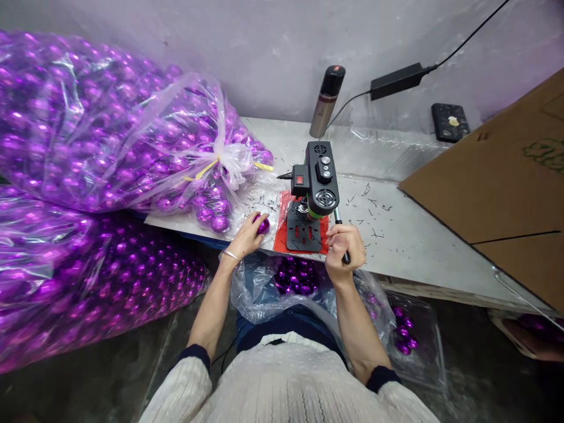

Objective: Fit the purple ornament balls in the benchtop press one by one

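A shiny purple ball [263, 225] sits in the fingers of my left hand [249, 236], just left of the small black bench drill press [324, 176]. My right hand [346, 249] is wrapped round the black-ended lever handle [346, 258] at the press's right side. The press has a slotted black base plate [304, 239] on a red sheet [281, 241]. Whatever tip lies under the press head is mostly hidden. In my lap, more purple balls [296, 275] rest in clear plastic.
Large clear bags of purple balls [101, 123] fill the left side. A thermos bottle [326, 103], power adapter [396, 81] and dark phone [450, 122] are at the back. An open cardboard box [497, 170] stands right. Dark shavings litter the table [383, 235].
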`<act>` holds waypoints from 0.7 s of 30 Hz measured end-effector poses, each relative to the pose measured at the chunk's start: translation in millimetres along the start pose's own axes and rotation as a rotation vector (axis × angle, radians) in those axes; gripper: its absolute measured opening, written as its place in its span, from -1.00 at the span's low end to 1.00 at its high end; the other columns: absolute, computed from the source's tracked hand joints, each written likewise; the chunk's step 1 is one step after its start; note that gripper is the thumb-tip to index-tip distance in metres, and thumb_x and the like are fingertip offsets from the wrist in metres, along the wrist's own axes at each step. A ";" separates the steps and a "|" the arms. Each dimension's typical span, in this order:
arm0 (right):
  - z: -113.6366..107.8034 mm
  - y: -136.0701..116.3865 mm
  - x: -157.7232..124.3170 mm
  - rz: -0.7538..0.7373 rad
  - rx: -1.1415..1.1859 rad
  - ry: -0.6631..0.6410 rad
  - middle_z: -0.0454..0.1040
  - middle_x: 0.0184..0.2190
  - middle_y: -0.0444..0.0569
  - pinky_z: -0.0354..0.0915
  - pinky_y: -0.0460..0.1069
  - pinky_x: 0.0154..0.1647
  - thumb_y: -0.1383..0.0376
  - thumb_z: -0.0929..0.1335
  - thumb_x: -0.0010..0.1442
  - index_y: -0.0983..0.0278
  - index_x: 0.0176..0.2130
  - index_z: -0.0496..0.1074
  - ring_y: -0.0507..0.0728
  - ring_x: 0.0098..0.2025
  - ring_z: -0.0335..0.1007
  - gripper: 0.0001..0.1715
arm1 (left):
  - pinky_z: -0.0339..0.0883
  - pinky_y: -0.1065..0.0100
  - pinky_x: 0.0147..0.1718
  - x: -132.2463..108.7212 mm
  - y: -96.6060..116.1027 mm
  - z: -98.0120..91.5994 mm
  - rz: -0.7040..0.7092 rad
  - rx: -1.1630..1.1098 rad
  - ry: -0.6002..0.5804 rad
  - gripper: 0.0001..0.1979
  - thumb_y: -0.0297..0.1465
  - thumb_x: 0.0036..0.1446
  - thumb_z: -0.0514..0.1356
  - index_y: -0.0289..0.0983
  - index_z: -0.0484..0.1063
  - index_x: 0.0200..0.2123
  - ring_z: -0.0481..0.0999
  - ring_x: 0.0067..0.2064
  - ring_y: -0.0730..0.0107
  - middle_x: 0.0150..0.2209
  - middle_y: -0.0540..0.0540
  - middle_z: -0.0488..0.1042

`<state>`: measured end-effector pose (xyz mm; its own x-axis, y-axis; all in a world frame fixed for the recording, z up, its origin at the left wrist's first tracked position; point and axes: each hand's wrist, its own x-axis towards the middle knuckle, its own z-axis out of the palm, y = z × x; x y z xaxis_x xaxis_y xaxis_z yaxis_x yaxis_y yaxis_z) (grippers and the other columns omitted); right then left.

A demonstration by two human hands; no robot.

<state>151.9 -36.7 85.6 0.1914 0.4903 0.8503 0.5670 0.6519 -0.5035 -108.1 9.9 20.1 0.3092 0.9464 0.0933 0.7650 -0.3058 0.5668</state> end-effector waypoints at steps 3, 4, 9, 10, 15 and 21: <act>-0.5 0.5 -0.2 0.002 -0.004 -0.010 0.44 -0.50 -0.13 0.29 0.02 -0.36 0.36 0.25 0.38 0.20 -0.46 0.31 0.07 -0.41 0.46 -0.65 | 0.30 -0.05 0.34 9.3 9.1 4.7 -0.146 -0.145 0.162 -0.39 -0.47 0.09 0.33 -0.21 0.39 0.23 0.39 0.32 -0.01 0.28 -0.28 0.27; -0.7 0.5 0.0 -0.001 -0.001 -0.013 0.44 -0.50 -0.13 0.29 0.02 -0.36 0.36 0.25 0.38 0.19 -0.46 0.31 0.07 -0.40 0.46 -0.66 | 0.29 -0.04 0.34 10.9 13.7 5.3 -0.192 -0.227 0.222 -0.39 -0.44 0.05 0.37 -0.22 0.41 0.21 0.37 0.33 -0.02 0.28 -0.27 0.27; -1.1 -0.7 2.9 0.002 -0.007 -0.002 0.43 -0.52 -0.13 0.29 0.02 -0.38 0.34 0.26 0.39 0.19 -0.47 0.31 0.08 -0.42 0.45 -0.64 | 0.53 0.13 0.06 4.2 46.1 10.3 -0.376 -1.045 0.235 -0.38 -0.23 0.02 0.40 -0.21 0.41 0.15 0.58 0.09 0.14 0.08 -0.18 0.48; -1.0 -1.3 3.8 0.008 -0.009 0.003 0.43 -0.53 -0.13 0.29 0.03 -0.39 0.34 0.26 0.39 0.19 -0.47 0.31 0.08 -0.42 0.46 -0.64 | 0.57 0.18 -0.05 1.4 53.1 12.6 -0.426 -1.225 0.204 -0.41 -0.20 0.06 0.36 -0.21 0.41 0.16 0.63 -0.02 0.19 0.01 -0.15 0.54; -1.2 -3.7 7.9 0.024 -0.005 -0.001 0.42 -0.53 -0.14 0.28 0.02 -0.37 0.36 0.26 0.39 0.19 -0.47 0.30 0.08 -0.41 0.46 -0.64 | 0.44 0.47 -0.51 -5.4 79.5 28.7 -0.687 -1.698 0.084 -0.59 -0.16 0.25 0.18 -0.30 0.49 0.03 0.65 -0.37 0.37 -0.22 -0.14 0.65; -3.4 -4.2 9.7 0.002 0.007 -0.024 0.44 -0.49 -0.14 0.28 0.00 -0.37 0.38 0.26 0.39 0.19 -0.43 0.31 0.05 -0.40 0.45 -0.67 | 0.53 0.44 -0.34 -0.2 89.9 40.8 -0.677 -1.805 0.118 -0.70 -0.23 0.28 0.25 -0.30 0.50 -0.04 0.65 -0.33 0.43 -0.18 -0.14 0.65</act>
<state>154.1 -36.6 96.4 0.1732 0.5054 0.8453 0.5609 0.6548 -0.5065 -16.4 -22.0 37.6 0.1643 0.8681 -0.4684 -0.6989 0.4375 0.5657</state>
